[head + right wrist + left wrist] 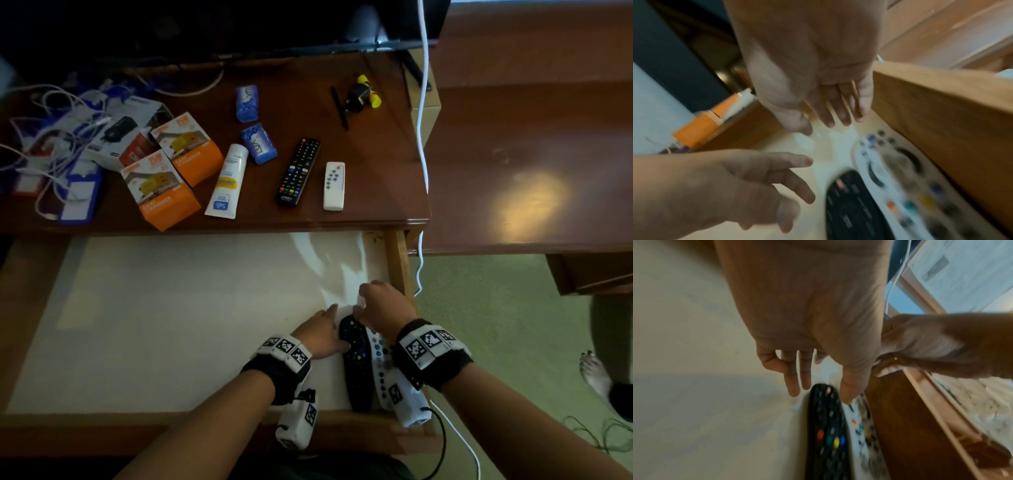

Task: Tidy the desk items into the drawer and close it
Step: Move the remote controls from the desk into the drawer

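**Two remotes laid in the drawer corner**

Both hands are seen low in the open drawer (205,325), at its right front corner. Fingers of the left hand (323,334) and right hand (385,308) are loosely spread, gripping nothing, over a black remote (358,370) and a white remote (382,363) laid side by side. Placing appears finished; next, a reach to the counter (376,164) is called for. Wrist views are blurred, so fingertip contact cannot be judged.

Two orange boxes (161,190) (187,148) near the desk's left front edge each bear the word "CHARGER". The white tube (226,182) just right of them reads "Safi" near its cap end. Other print is too blurred to read.
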Demonstrator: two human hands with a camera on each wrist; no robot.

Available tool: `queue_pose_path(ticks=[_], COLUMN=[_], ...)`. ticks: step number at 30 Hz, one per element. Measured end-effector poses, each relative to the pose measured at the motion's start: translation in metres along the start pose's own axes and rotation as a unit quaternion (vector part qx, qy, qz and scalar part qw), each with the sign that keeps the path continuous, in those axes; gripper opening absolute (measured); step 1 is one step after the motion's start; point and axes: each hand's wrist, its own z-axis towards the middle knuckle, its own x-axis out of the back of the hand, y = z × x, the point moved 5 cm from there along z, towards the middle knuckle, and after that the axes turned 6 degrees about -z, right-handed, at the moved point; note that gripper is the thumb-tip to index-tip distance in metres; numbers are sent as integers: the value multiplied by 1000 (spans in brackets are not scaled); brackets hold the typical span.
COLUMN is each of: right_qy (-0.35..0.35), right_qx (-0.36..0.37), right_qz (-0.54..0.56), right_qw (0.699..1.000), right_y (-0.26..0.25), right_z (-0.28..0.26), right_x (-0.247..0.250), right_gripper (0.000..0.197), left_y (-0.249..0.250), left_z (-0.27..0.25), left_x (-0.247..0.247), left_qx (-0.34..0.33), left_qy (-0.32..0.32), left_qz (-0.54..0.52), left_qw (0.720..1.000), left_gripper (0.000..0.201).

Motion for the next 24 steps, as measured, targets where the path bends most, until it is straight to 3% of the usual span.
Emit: queue_pose_path(ticks=[4, 7, 9, 11, 14, 16, 18, 21, 24], right_qy=[168, 286, 327, 303, 236, 207, 190, 224, 244], right_qx=[28, 47, 47, 42, 42, 37, 27, 45, 77], right_qz=[63, 97, 108, 114, 89, 75, 51, 40, 52], right_qw=[983, 952, 938, 945, 967, 975, 980, 973, 965], right_y=[-9, -19, -26, -34, -42, -45, -45, -43, -37], right_z=[21, 41, 57, 73, 96, 106, 111, 106, 95], right_x=[58, 95, 111, 116, 112, 107, 100, 91, 84], right_gripper=[21, 11, 12, 24, 54, 62, 62, 59, 58], left_y=[28, 52, 63, 68, 73, 76, 78, 72, 67], left_z=[-9, -11, -9, -3, 11, 20, 29, 38, 34], left_x=[70, 133, 171, 198, 216, 220, 220, 213, 204], left_qx=[-50, -116, -152, -157, -97, -54, -30, -23, -53], left_qy=[114, 253, 348, 406, 415, 388, 355, 336, 392], left_qz=[-73, -81, -61, -25, 43, 87, 129, 169, 147], left_qw=[990, 957, 923, 900, 904, 916, 925, 926, 907], left_gripper=[64, 41, 33, 36, 53, 60, 61, 60, 52])
